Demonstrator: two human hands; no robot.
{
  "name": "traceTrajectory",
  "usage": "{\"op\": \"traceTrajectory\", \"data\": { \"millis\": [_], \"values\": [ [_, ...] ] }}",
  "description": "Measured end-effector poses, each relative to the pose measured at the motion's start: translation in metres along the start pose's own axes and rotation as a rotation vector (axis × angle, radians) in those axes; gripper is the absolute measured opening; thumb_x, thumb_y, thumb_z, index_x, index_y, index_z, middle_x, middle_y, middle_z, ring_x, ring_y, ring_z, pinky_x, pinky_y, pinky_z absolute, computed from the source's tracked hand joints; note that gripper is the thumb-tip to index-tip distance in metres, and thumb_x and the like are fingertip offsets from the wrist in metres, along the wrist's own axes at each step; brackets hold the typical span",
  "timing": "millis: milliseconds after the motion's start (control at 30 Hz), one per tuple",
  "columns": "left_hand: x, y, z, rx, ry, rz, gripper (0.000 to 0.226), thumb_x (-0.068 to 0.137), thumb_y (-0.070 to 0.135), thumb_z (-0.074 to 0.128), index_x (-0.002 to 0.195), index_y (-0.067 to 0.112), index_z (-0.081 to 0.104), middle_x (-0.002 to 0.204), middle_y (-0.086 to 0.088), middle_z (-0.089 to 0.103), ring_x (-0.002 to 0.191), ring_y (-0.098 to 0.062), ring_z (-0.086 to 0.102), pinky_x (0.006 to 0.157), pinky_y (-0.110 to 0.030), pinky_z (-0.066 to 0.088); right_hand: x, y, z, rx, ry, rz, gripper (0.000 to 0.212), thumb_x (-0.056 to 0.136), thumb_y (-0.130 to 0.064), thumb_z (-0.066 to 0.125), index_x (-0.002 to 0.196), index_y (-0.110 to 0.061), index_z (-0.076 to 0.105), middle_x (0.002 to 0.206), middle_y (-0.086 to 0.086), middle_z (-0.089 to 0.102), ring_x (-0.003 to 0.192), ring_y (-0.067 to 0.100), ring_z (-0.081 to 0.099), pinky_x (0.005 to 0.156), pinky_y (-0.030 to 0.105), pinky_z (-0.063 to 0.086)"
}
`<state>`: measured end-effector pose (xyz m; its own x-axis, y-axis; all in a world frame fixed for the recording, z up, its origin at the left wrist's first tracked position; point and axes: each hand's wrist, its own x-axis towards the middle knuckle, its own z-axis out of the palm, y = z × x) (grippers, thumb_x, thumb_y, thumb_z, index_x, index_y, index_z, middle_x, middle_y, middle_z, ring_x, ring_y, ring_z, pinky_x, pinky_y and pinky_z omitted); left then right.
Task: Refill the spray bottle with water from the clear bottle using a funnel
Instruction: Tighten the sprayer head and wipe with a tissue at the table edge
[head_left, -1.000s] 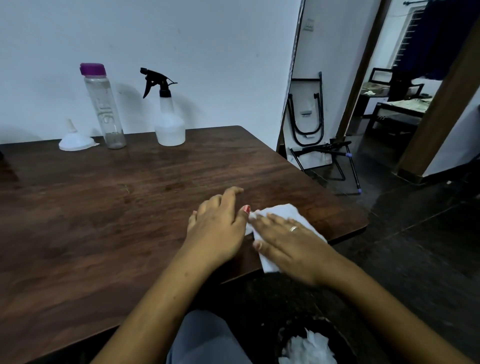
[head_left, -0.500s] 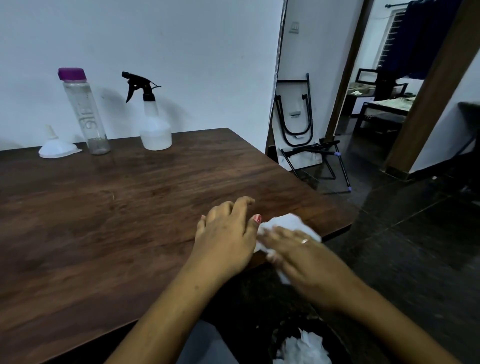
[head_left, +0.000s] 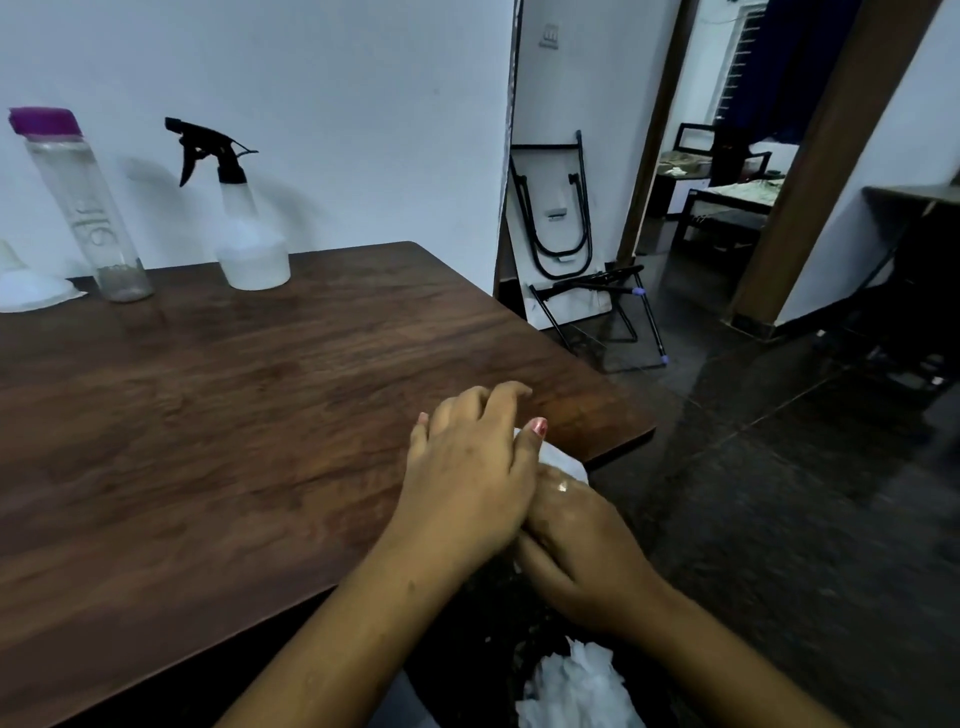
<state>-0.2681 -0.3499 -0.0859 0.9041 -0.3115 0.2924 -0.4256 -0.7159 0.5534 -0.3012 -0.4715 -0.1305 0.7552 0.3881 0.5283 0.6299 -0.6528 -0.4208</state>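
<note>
White wall backs a dark wood-grain counter (head_left: 208, 415), and to the right a doorway opens onto a dim room with dark floor tiles. Along the counter's far edge, against the wall, stand three things in a row: a white funnel (head_left: 31, 288) lying mouth-down at the far left and partly cut off by the frame, a tall clear bottle (head_left: 85, 208) with a purple cap just beside it, and a white spray bottle (head_left: 244, 228) with a black trigger head a little further right. All three are well apart from the hands.

At the counter's near right corner the left hand (head_left: 467, 478) lies palm-down with its fingers loosely spread, resting on a white tissue (head_left: 563, 460) of which only a small patch shows. The right hand (head_left: 576, 551), wearing a ring, sits just off the counter's edge, touching the left hand and partly tucked beneath it; whether its fingers pinch the tissue cannot be told. Below the hands, a dark bin (head_left: 519, 649) holds crumpled white tissue (head_left: 571, 691).
</note>
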Motion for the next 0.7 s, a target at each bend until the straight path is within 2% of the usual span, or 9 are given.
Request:
{"op": "traceTrajectory", "data": {
  "millis": [67,167,267,333,433,500,567,633,700],
  "values": [
    [-0.004,0.009,0.005,-0.092,0.112,0.078,0.036,0.094,0.041,0.035,0.128,0.032,0.041,0.13,0.012,0.043,0.124,-0.009,0.037,0.109,-0.04,0.028,-0.017,0.009,-0.012,0.19,0.054,0.076,0.026,0.09,-0.018,0.048,0.084,-0.007,0.07,0.088,0.003,0.072,0.086,0.014,0.066,0.078,0.029,0.051],
    [-0.006,0.022,0.013,-0.23,0.319,0.167,0.03,0.09,0.036,0.043,0.118,0.026,0.048,0.117,0.013,0.048,0.111,-0.006,0.044,0.092,-0.027,0.038,-0.039,0.021,-0.027,0.366,0.238,0.237,0.018,0.091,-0.02,0.056,0.092,-0.021,0.074,0.095,-0.012,0.075,0.091,0.006,0.069,0.076,0.017,0.052],
    [-0.009,0.035,0.031,-0.262,0.35,0.25,0.025,0.087,0.028,0.05,0.111,0.022,0.05,0.107,0.012,0.051,0.1,-0.008,0.048,0.082,-0.021,0.039,-0.057,0.045,-0.032,0.465,0.317,0.42,0.019,0.091,-0.019,0.055,0.089,-0.024,0.073,0.091,-0.011,0.075,0.086,0.005,0.069,0.072,0.015,0.051],
    [-0.016,0.04,0.05,-0.242,0.259,0.325,0.026,0.086,0.026,0.051,0.112,0.02,0.05,0.102,0.009,0.053,0.095,-0.01,0.051,0.081,-0.026,0.042,-0.071,0.067,-0.03,0.496,0.363,0.543,0.02,0.09,-0.012,0.054,0.087,-0.022,0.071,0.085,-0.008,0.074,0.083,0.002,0.068,0.07,0.013,0.05],
    [-0.03,0.037,0.089,-0.154,0.011,0.367,0.021,0.087,0.028,0.05,0.107,0.023,0.05,0.093,0.008,0.056,0.087,-0.01,0.054,0.078,-0.031,0.045,-0.097,0.106,-0.013,0.532,0.381,0.741,0.022,0.091,-0.004,0.055,0.085,-0.018,0.07,0.079,-0.009,0.072,0.077,-0.001,0.067,0.065,0.01,0.049],
    [-0.038,0.024,0.115,-0.101,-0.177,0.283,0.014,0.087,0.03,0.05,0.101,0.026,0.048,0.089,0.009,0.057,0.084,-0.01,0.055,0.075,-0.032,0.046,-0.117,0.134,0.005,0.589,0.312,0.929,0.02,0.09,-0.004,0.056,0.087,-0.016,0.072,0.085,-0.006,0.074,0.081,0.005,0.069,0.064,0.014,0.052],
    [-0.043,0.006,0.141,-0.071,-0.353,0.137,0.013,0.087,0.029,0.051,0.099,0.027,0.047,0.091,0.007,0.06,0.084,-0.012,0.057,0.072,-0.033,0.048,-0.137,0.163,0.027,0.675,0.222,1.122,0.019,0.091,-0.006,0.055,0.1,-0.012,0.07,0.102,0.003,0.072,0.093,0.013,0.067,0.074,0.02,0.054],
    [-0.045,-0.011,0.163,-0.05,-0.486,0.011,0.01,0.085,0.027,0.052,0.095,0.027,0.05,0.09,0.007,0.062,0.082,-0.014,0.059,0.07,-0.033,0.049,-0.159,0.187,0.05,0.763,0.134,1.29,0.028,0.092,-0.009,0.051,0.116,-0.013,0.064,0.11,0.004,0.067,0.098,0.014,0.062,0.075,0.022,0.051],
    [-0.044,-0.027,0.179,-0.053,-0.574,-0.109,0.007,0.083,0.028,0.054,0.09,0.027,0.053,0.087,0.007,0.065,0.081,-0.014,0.061,0.071,-0.034,0.051,-0.178,0.205,0.075,0.806,0.048,1.409,0.04,0.091,-0.001,0.044,0.129,-0.009,0.056,0.115,0.01,0.062,0.101,0.023,0.06,0.073,0.028,0.052]
  ]
}}
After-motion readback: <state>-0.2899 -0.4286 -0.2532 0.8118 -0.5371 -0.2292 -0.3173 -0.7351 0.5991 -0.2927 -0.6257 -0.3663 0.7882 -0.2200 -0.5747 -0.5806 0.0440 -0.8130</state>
